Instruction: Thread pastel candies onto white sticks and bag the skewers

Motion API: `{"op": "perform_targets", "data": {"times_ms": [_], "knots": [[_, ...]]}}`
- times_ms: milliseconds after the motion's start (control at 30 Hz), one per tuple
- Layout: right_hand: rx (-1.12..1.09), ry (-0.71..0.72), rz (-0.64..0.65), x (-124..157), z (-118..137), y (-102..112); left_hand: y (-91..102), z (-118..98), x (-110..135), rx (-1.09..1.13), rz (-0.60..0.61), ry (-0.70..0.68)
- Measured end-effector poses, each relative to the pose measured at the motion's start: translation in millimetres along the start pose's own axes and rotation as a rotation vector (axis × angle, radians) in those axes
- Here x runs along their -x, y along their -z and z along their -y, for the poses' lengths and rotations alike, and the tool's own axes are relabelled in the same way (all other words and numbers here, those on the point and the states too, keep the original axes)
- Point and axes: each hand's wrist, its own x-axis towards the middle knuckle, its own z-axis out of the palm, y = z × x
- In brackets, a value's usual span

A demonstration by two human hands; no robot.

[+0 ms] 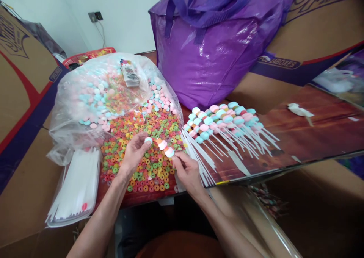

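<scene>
Left hand (137, 149) pinches a pale sweet (148, 140); at its four o'clock, right hand (188, 171) holds a candy skewer (163, 145), seemingly by its stick

Sweets workshop: candy skewers (227, 119), cartons (19, 110)

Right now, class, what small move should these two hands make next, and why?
Probably add the pale round marshmallow in the left hand to the row of pink-and-white marshmallows and orange rings in the right hand: its orange-ringed end faces the left hand, and the white-sticked skewers lying nearby appear to end in pastel marshmallows.
</scene>
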Motion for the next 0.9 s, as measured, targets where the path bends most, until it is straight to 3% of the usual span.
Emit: {"op": "perform_targets", "data": {"times_ms": [233, 533, 900], "knots": [[0.085, 0.107, 0.093, -1, 7, -1, -3.2, 5, 0, 0.070, -0.050, -0.046], [0.107, 0.102, 0.097, -3, 11, -2, -9.3, 13, 1, 0.169, -0.123, -0.066], [0.122, 0.101, 0.084, -4, 9, -3, -9.2, 15, 6, 0.053, -0.123, -0.036]]}}
